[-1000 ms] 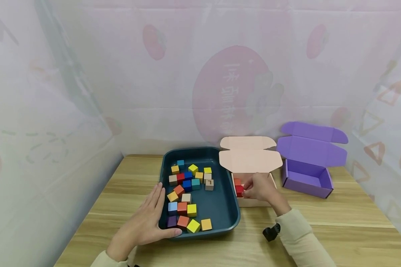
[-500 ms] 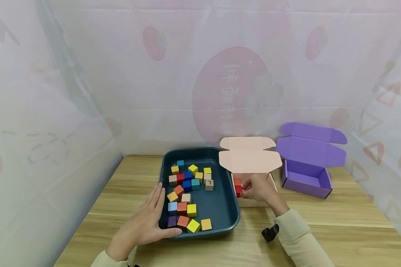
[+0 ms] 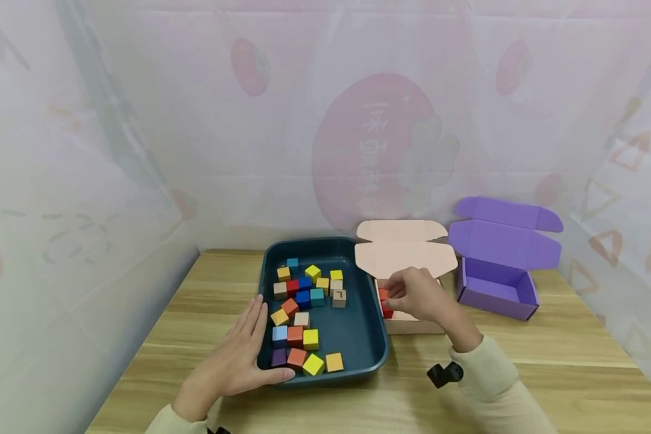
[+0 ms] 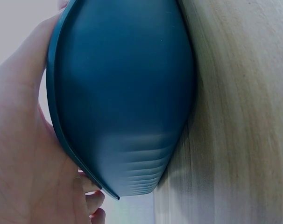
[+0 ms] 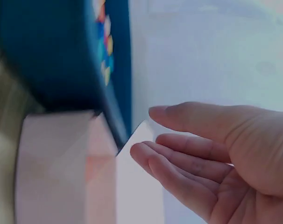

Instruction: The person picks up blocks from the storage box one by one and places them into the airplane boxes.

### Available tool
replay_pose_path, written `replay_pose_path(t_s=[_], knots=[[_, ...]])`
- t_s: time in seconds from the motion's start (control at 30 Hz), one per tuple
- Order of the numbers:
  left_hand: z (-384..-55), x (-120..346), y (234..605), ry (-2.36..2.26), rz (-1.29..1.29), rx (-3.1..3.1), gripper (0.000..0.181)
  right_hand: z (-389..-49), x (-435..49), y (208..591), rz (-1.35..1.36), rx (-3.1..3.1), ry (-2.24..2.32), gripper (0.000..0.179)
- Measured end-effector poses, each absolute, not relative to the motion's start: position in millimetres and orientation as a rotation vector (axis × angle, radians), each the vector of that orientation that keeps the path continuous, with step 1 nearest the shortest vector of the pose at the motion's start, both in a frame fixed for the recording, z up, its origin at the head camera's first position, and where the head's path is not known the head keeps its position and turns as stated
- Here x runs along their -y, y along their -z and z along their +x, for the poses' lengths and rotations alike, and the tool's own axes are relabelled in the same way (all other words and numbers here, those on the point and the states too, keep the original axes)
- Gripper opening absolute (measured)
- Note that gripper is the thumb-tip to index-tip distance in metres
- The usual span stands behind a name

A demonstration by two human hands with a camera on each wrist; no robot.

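My left hand [image 3: 233, 355] rests on the near left corner of the dark teal tray [image 3: 352, 369], fingers extended along its left rim and thumb over the front rim. In the left wrist view the palm lies against the tray's outer wall [image 4: 123, 84]. Wooden cubes in several colours, such as a yellow cube [image 3: 313, 364] and a purple cube [image 3: 278, 357], lie in the tray. Over the pale peach box [image 3: 412, 327] is my right hand [image 3: 420, 295], its thumb and fingers apart with nothing between them. Beneath its fingertips, partly hidden, sit red cubes [image 3: 387, 313] inside the box.
A purple box [image 3: 499, 301] with its lid raised stands right of the peach box. The peach box's lid [image 3: 407, 259] is raised too, its left side close to the tray. Everything stands on a wooden table [image 3: 564, 361] before a printed cloth backdrop [image 3: 282, 150].
My right hand has risen from the red cube at the front of the peach box, and its fingers have parted from it. My left hand has stayed on the tray.
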State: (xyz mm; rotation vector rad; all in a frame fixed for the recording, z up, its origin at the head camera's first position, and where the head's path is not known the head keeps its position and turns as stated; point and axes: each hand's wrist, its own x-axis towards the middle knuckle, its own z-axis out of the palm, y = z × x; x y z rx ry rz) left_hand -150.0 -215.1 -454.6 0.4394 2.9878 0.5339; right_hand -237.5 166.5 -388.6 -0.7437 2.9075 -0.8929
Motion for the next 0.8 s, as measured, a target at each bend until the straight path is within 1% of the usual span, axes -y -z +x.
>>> replay_pose_path(t_s=[0.13,0.27,0.37,0.53,0.8], knots=[[-150.1,215.6,453.8,-0.535,0.442,-2.995,0.136,-224.2,-153.0,374.9,-0.838,-2.823,0.882,0.024],[-150.3,215.3,453.8,-0.541,0.449,-2.995,0.135,-213.7,-139.4,374.8,-0.944,-2.685,0.87,0.03],[-150.6,214.5,454.7,-0.54,0.446,-2.989,0.135,-209.4,-130.4,382.6,-1.008,-2.593,0.842,0.033],[-151.4,213.8,456.4,-0.531,0.437,-2.989,0.136,-206.1,-116.8,401.1,-1.051,-2.516,0.807,0.032],[-149.9,215.3,456.6,-0.547,0.421,-2.981,0.136,-205.8,-98.2,425.0,-1.026,-2.437,0.788,0.031]])
